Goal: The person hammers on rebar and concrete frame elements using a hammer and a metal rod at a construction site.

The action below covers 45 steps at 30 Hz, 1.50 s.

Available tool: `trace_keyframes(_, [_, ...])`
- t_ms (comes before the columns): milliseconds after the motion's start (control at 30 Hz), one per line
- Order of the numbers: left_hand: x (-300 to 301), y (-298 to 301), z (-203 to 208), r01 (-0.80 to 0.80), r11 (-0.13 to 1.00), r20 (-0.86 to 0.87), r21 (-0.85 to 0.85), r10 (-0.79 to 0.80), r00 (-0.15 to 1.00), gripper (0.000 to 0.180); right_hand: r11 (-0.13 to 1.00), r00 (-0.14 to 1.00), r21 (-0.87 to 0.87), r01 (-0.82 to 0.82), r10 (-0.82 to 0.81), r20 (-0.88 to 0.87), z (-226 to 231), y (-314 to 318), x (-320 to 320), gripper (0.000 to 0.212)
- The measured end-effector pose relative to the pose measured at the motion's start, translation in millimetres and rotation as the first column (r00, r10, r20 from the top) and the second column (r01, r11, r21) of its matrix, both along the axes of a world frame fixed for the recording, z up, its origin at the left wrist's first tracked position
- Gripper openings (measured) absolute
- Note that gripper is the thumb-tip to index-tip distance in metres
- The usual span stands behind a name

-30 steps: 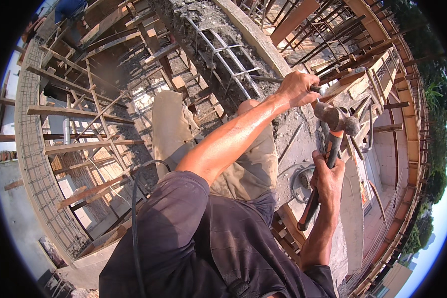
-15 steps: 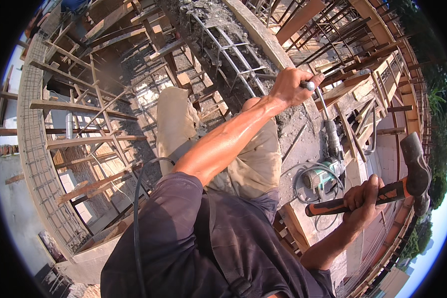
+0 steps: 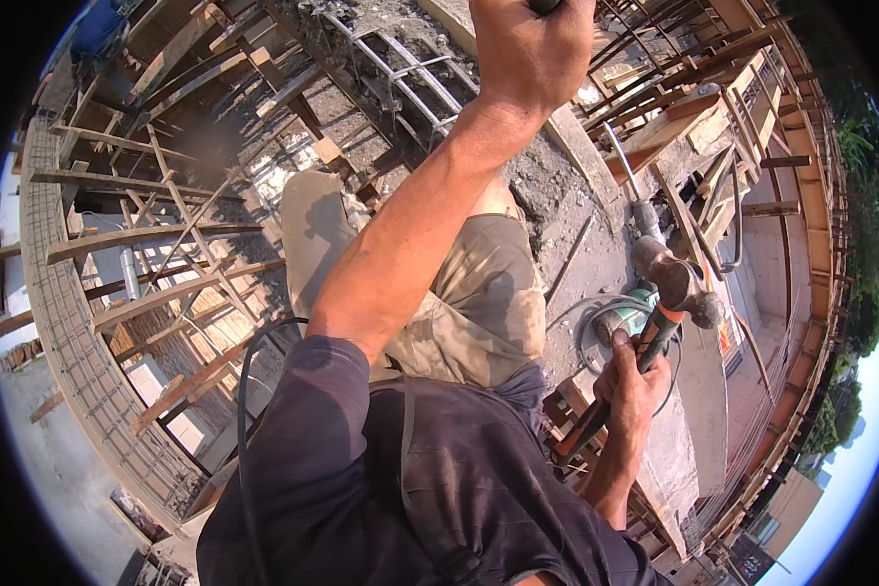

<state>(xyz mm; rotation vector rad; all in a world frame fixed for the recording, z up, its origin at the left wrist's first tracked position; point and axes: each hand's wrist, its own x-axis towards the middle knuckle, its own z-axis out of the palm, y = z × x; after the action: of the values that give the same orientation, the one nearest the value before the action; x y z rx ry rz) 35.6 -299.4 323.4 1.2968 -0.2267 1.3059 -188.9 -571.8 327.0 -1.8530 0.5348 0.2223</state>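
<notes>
My left hand [image 3: 532, 59] is raised at the top middle, fingers wrapped round a chisel [image 3: 544, 5]. Only the chisel's dark round end peeks out above the fist; the rest is hidden. On the right, my right hand [image 3: 635, 386] grips a hammer [image 3: 679, 283] by its black and orange handle, the worn steel head pointing up and away. Just behind the hammer lies a green and grey power breaker [image 3: 645, 217] with a long steel bit, partly covered by the hammer. Beyond my knees runs a broken concrete beam with bare rebar [image 3: 400, 73].
A loose cable [image 3: 581, 327] coils beside the breaker. Timber props and planks [image 3: 156, 234] fill a drop on the left, bordered by a rebar mesh strip [image 3: 68, 342]. Formwork boards [image 3: 684, 137] and rods stand at right. Another person in blue [image 3: 98, 29] is far left.
My left hand has risen toward the camera, bringing the chisel up off the beam area. The hammer has swung down and left, its head now in front of the breaker.
</notes>
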Motion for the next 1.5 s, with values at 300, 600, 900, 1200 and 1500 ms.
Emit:
trace_keyframes(300, [-70, 36, 60, 0.216, 0.897, -0.31, -0.386, -0.347, 0.885, 0.055, 0.995, 0.994, 0.098, -0.034, 0.044, -0.097, -8, 1, -9, 0.028])
trace_keyframes(600, [-48, 10, 36, 0.148, 0.97, -0.333, -0.194, -0.208, 0.92, 0.056, 0.984, 0.989, 0.129, -0.12, 0.13, -0.065, -3, 7, -13, 0.03])
trace_keyframes(900, [-82, -67, -51, 0.096, 0.994, -0.356, -0.053, -0.108, 0.928, 0.054, 0.984, 0.976, 0.027, -0.175, 0.17, 0.135, 14, 9, -15, 0.024])
trace_keyframes(1200, [-87, -81, -36, 0.127, 0.974, -0.444, -0.188, -0.2, 0.874, 0.046, 0.96, 0.718, 0.094, -0.265, 0.131, 0.684, 74, 21, 13, 0.035])
trace_keyframes(1500, [-78, -66, -49, 0.084, 0.993, -0.43, -0.085, -0.112, 0.896, 0.026, 0.87, 0.881, -0.447, -0.208, 0.365, 0.302, 98, 50, 18, 0.026])
